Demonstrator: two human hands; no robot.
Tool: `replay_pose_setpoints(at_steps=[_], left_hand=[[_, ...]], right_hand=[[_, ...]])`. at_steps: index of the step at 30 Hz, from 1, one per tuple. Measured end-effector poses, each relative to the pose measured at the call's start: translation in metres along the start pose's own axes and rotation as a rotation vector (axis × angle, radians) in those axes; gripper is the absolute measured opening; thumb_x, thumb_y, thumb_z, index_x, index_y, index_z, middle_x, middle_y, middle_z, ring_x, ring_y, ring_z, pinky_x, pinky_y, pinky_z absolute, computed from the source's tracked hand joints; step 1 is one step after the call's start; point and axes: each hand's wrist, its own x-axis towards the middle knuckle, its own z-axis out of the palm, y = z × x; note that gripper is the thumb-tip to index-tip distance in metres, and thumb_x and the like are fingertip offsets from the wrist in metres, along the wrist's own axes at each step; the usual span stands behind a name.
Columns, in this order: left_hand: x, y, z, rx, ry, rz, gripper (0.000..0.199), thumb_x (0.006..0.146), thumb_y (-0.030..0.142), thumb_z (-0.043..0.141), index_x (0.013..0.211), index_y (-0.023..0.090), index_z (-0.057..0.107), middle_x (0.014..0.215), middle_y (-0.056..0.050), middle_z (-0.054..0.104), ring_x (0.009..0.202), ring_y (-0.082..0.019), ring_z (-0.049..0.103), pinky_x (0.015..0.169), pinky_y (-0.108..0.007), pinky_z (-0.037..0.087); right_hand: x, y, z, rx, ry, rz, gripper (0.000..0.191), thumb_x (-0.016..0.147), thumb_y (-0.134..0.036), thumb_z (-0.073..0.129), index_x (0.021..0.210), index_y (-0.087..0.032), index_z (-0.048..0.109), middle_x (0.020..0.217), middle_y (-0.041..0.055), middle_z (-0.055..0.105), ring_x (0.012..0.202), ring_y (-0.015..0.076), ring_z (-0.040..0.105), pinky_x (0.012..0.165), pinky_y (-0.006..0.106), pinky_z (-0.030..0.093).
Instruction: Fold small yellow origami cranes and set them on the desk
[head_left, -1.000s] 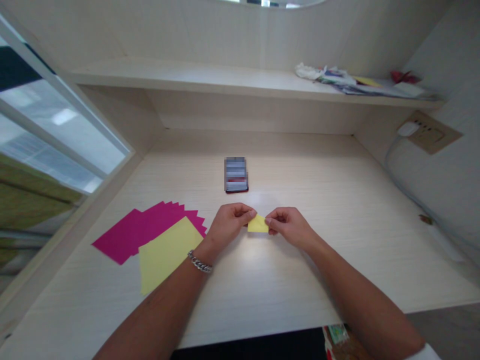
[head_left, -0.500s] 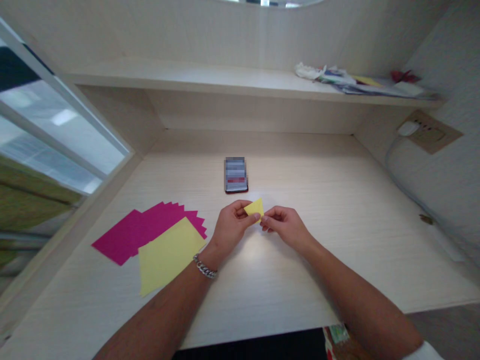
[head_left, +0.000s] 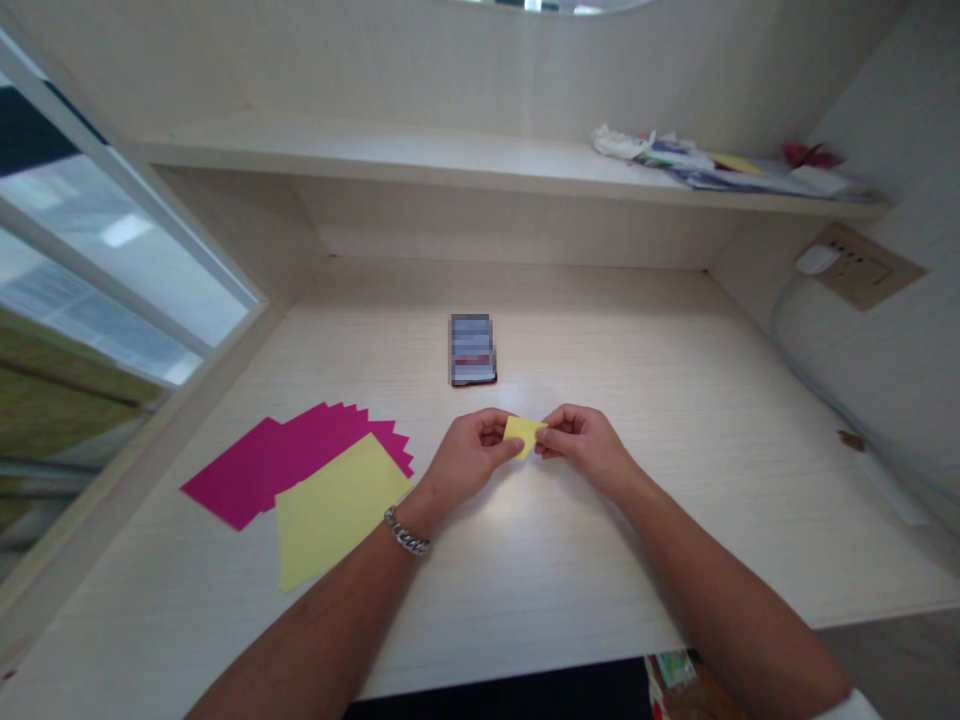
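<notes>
A small folded piece of yellow paper (head_left: 523,433) is held up between my two hands above the desk. My left hand (head_left: 480,450) pinches its left side, the thumb lying over the front. At the paper's right corner, the thumb and fingertips of my right hand (head_left: 579,440) are closed on it. Left of my left hand lies a larger yellow sheet (head_left: 337,510), partly over a fanned row of magenta paper sheets (head_left: 300,455). My left wrist carries a chain bracelet (head_left: 406,532).
A phone (head_left: 472,350) lies on the desk (head_left: 600,340) beyond my hands. Papers and wrappers (head_left: 720,168) rest on the shelf (head_left: 420,150) above. At right, a white plug with a cable sits in the wall socket (head_left: 862,265). A window (head_left: 97,230) is at left.
The folded yellow paper has turned and moved slightly right and down. My right hand has shifted a little right with its corner, and both hands still grip it.
</notes>
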Motion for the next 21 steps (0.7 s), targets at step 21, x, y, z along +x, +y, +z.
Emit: replay_pose_setpoints(at_steps=[21], left_hand=[[-0.0014,0.0014,0.0028,-0.124,0.079,-0.018,0.015,0.067,0.020,0.072,0.081,0.015,0.071,0.072,-0.003,0.068,0.064,-0.012,0.058,0.060,-0.023,0.044]], right_hand=[[-0.0043,-0.0021,0.0020,0.089,0.016,0.009,0.028,0.060,-0.030,0.077,0.082,-0.014,0.071,0.062,0.0042,0.068,0.055,0.0146,0.065,0.057,0.029,0.055]])
